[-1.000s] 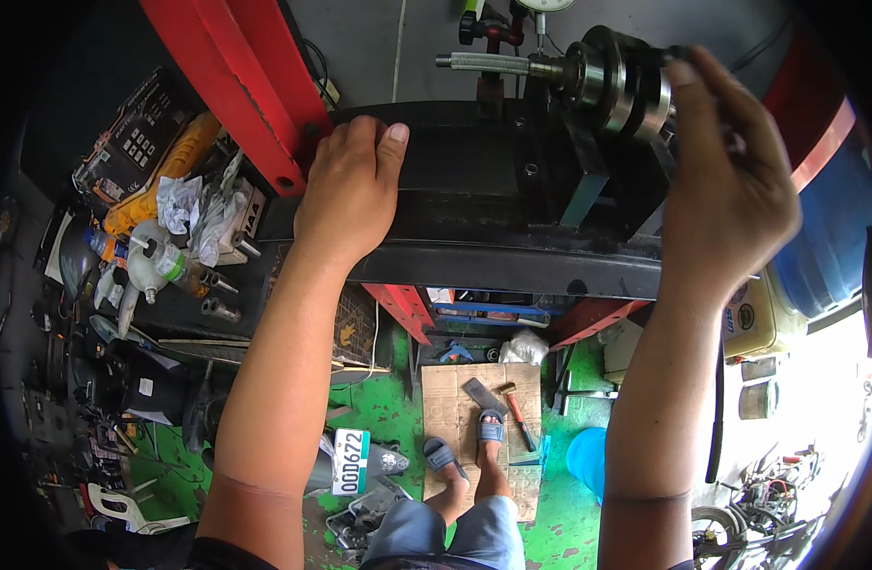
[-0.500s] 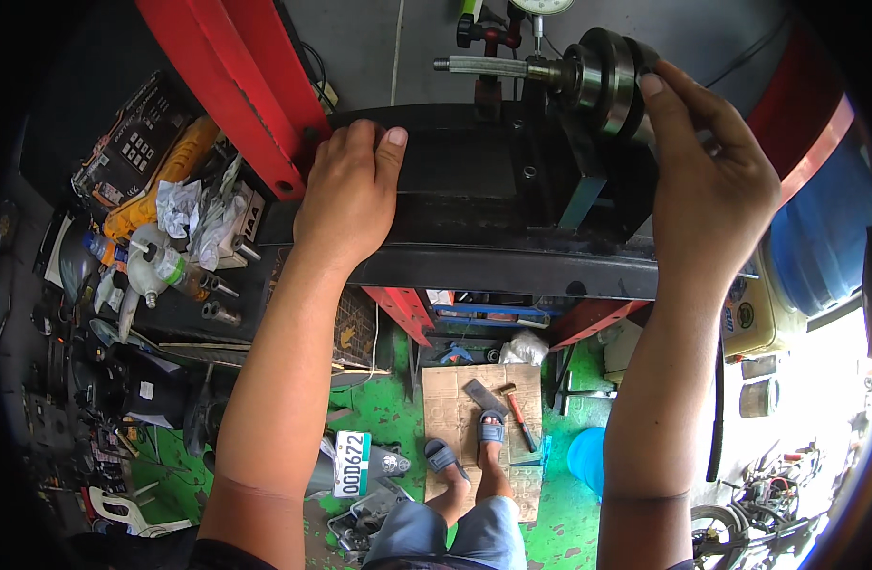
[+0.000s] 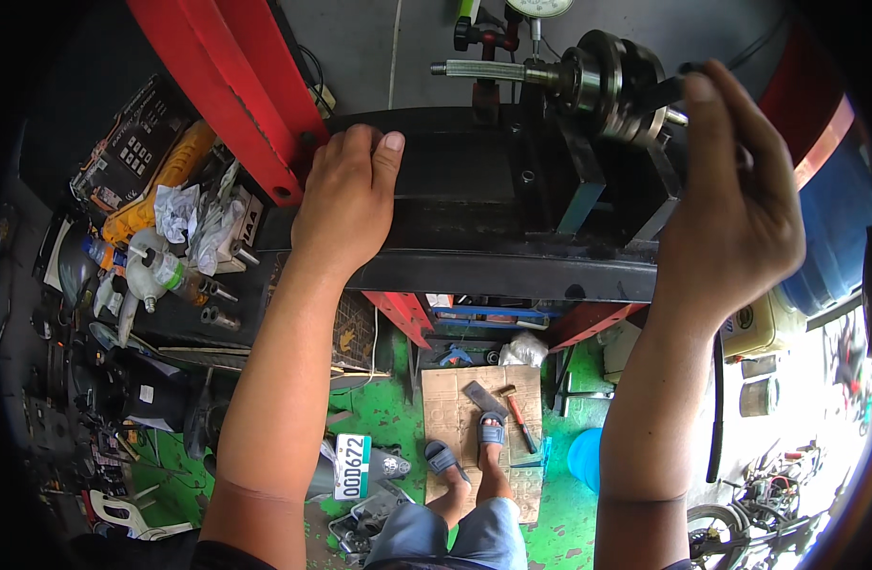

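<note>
A metal crankshaft (image 3: 595,81) lies across two black V-shaped support blocks (image 3: 580,185) on a black steel beam (image 3: 445,171). Its threaded shaft end points left. My right hand (image 3: 735,180) pinches the end of a dark bar, apparently the connecting rod (image 3: 660,94), which sticks out from the crankshaft's round webs; its outline is blurred. On the beam's left part, beside a red steel post (image 3: 236,85), rests my left hand (image 3: 348,190). Its fingers curl over the far edge, their tips hidden, with the thumb alongside. A dial gauge (image 3: 540,6) stands behind the shaft, its stem reaching down to it.
A red clamp stand (image 3: 486,40) is behind the beam. At left are a dark box (image 3: 127,138), crumpled plastic and bottles. A hammer (image 3: 518,418) and metal plate (image 3: 483,397) lie on cardboard (image 3: 445,385) by my feet. Blue drum (image 3: 830,252) at right.
My right hand has moved right and slightly toward me, from the web's rim to the dark bar's end. The webs appear turned. My left hand stays nearly in place.
</note>
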### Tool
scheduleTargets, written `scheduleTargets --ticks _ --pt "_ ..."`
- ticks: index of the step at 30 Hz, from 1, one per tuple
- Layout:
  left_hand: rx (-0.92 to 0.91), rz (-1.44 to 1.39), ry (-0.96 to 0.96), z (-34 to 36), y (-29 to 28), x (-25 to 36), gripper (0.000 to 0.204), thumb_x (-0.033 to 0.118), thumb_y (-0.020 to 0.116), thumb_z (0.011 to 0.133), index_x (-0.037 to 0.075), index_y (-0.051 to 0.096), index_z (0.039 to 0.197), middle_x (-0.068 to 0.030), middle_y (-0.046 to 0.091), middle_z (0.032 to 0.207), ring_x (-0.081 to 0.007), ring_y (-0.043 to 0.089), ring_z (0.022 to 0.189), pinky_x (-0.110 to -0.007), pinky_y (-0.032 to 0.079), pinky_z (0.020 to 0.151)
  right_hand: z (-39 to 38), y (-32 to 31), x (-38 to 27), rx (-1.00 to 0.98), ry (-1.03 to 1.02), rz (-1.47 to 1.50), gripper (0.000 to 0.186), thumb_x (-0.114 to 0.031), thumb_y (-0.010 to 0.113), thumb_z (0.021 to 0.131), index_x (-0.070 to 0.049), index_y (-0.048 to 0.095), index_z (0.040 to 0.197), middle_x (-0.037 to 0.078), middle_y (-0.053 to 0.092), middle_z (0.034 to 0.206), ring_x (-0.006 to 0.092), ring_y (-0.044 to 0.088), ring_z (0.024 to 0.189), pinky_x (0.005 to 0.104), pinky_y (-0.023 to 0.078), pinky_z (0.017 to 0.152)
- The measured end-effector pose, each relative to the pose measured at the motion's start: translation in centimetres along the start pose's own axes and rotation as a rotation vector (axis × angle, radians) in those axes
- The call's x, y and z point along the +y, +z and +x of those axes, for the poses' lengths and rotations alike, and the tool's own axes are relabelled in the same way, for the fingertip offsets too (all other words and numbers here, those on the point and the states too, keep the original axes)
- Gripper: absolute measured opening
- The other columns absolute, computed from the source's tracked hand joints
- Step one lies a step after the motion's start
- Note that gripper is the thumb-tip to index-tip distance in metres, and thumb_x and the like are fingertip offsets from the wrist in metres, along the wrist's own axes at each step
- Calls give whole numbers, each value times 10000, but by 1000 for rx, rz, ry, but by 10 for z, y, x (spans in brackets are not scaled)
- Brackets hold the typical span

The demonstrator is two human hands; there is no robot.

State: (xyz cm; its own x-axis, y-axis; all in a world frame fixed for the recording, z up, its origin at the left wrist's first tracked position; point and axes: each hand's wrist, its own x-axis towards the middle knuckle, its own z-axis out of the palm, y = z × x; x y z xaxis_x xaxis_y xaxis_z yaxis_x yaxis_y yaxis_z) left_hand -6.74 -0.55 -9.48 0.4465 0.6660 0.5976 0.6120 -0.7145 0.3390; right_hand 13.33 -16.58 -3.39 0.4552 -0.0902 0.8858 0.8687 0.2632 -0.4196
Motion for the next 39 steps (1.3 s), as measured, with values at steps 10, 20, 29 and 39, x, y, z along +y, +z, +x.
scheduleTargets --ticks 10,20,29,39 --pt "-6 3 -7 0 0 0 428 390 455 1125 -12 603 1107 -231 653 1137 -442 609 1078 -543 504 924 3 0 -6 -100 75 -129 166 -78 829 917 -48 828 1081 50 803 937 34 679 774 155 521 730" --pt "-18 21 -19 0 -1 0 419 388 452 1127 -3 599 1103 -226 650 1129 -437 607 1077 -541 506 914 -2 1 0 -177 102 -191 188 -60 841 898 -40 823 1085 46 800 937 28 653 743 154 475 673" --pt "-18 6 -13 1 -1 1 425 394 449 1128 -1 604 1107 -220 648 1119 -435 605 1086 -541 504 915 -2 1 6 -126 87 -127 176 -72 835 908 -40 823 1081 45 803 950 56 723 836 175 550 747" --pt "-11 4 -6 2 -1 3 400 377 464 1124 5 607 1095 -209 651 1103 -428 606 1069 -535 500 907 -11 2 9 -34 37 40 154 -8 835 877 -16 815 1030 87 796 1011 143 718 943 266 567 865"
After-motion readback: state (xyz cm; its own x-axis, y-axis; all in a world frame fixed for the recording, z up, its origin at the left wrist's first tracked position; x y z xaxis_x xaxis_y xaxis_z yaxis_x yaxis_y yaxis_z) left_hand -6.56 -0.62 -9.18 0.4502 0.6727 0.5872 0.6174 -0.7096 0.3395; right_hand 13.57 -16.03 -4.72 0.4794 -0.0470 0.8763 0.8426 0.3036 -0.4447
